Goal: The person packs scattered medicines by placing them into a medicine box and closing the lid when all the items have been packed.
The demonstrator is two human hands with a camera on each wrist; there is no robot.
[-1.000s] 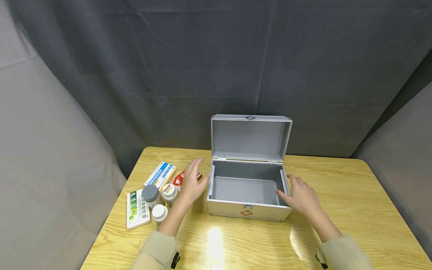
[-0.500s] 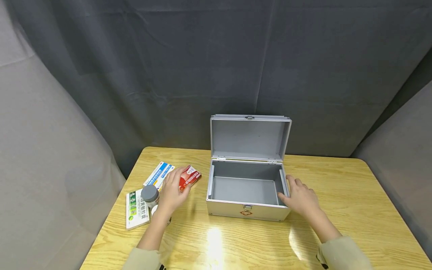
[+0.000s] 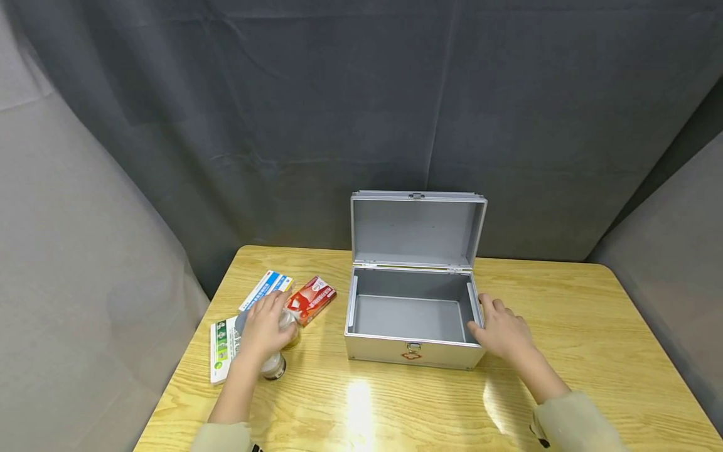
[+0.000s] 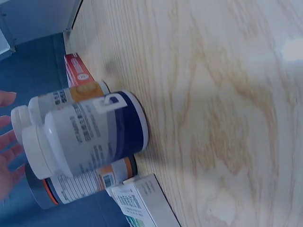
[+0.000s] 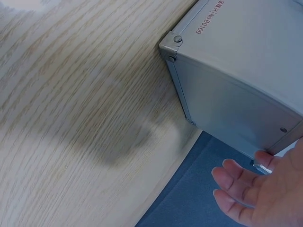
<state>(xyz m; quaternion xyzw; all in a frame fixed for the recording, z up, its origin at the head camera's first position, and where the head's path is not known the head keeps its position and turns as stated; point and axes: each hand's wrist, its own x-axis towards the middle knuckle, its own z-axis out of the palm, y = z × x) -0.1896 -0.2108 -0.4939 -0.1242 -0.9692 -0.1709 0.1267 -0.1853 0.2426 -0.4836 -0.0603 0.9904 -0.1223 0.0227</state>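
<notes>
My left hand (image 3: pixel 261 329) is over the cluster of medicine bottles, its fingers spread. In the left wrist view those fingers are beside the caps of a white pill bottle with a dark blue band (image 4: pixel 92 135) and a gold-labelled pill bottle (image 4: pixel 61 98). A grey-capped bottle (image 4: pixel 78 185) stands among them, mostly covered by the hand in the head view. My right hand (image 3: pixel 504 333) rests at the right rim of the silver medicine case (image 3: pixel 373 351), thumb over the inner side and fingers loose outside. The case's lid (image 3: pixel 418 232) is raised, and its interior holds nothing.
A red medicine box (image 3: pixel 316 298) lies right of the bottles. A blue-and-white box (image 3: pixel 265 287) is behind them, and a white-and-green box (image 3: pixel 220 355) at their left. Everything stands on a wooden table (image 3: pixel 565 326) before a dark grey curtain (image 3: pixel 282 125).
My left hand has moved left and slightly down, from beside the case, past the red box, to over the bottles. The right hand stays at the case's right rim.
</notes>
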